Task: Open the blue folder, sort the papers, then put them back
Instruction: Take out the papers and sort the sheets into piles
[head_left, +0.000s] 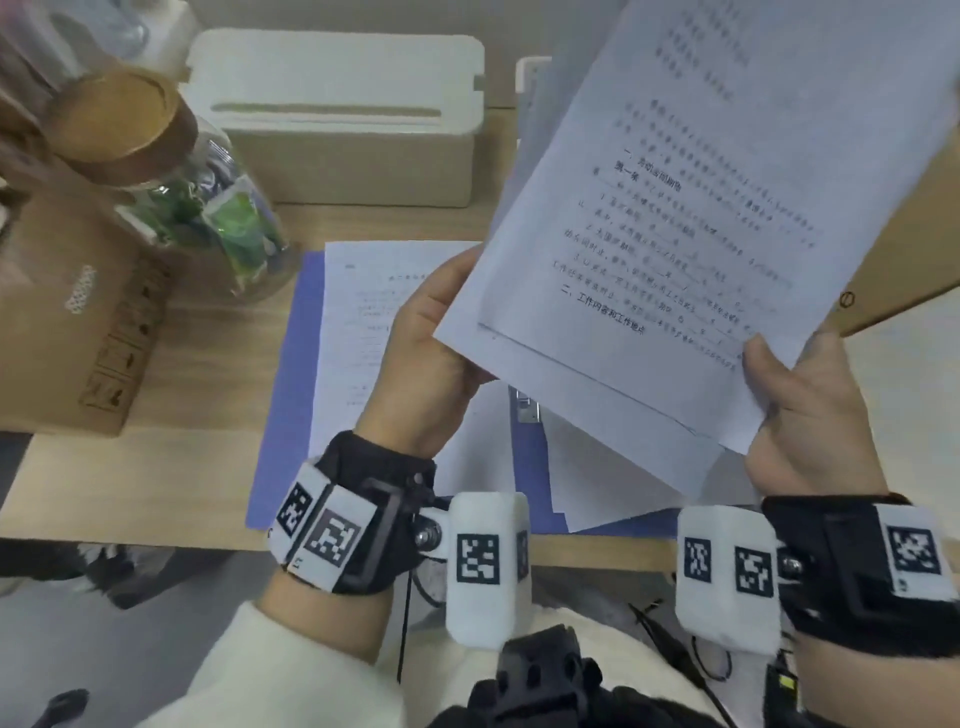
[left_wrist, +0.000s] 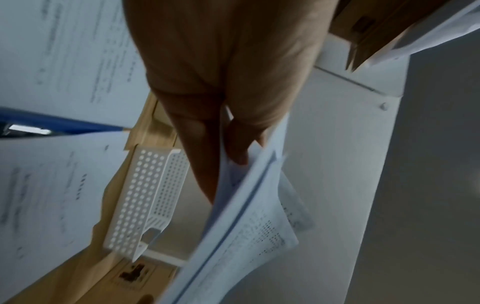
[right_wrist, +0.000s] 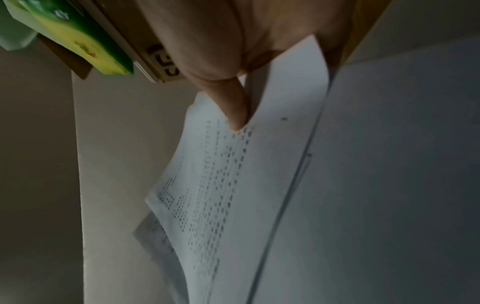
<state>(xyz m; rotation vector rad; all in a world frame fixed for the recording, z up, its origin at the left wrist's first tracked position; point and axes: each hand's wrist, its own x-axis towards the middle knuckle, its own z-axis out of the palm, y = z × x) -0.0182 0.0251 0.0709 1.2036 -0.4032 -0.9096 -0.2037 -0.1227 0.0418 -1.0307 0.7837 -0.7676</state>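
The blue folder (head_left: 291, 374) lies open on the wooden desk with printed sheets (head_left: 358, 322) on both of its halves. Above it I hold up a small stack of printed papers (head_left: 675, 249), tilted toward the right. My left hand (head_left: 431, 338) grips the stack's lower left edge, fingers hidden behind the paper. My right hand (head_left: 800, 410) pinches the lower right corner, thumb on top. In the left wrist view my fingers (left_wrist: 233, 148) reach between the papers (left_wrist: 249, 226). The right wrist view shows my thumb (right_wrist: 233, 107) pressing on the papers (right_wrist: 233, 185).
A glass jar with a wooden lid (head_left: 171, 171) and a cardboard box (head_left: 67, 322) stand at the left. A beige lidded box (head_left: 337, 114) sits at the back. Another cardboard box (head_left: 904, 260) is at the right. A white perforated basket (left_wrist: 145, 201) stands behind the folder.
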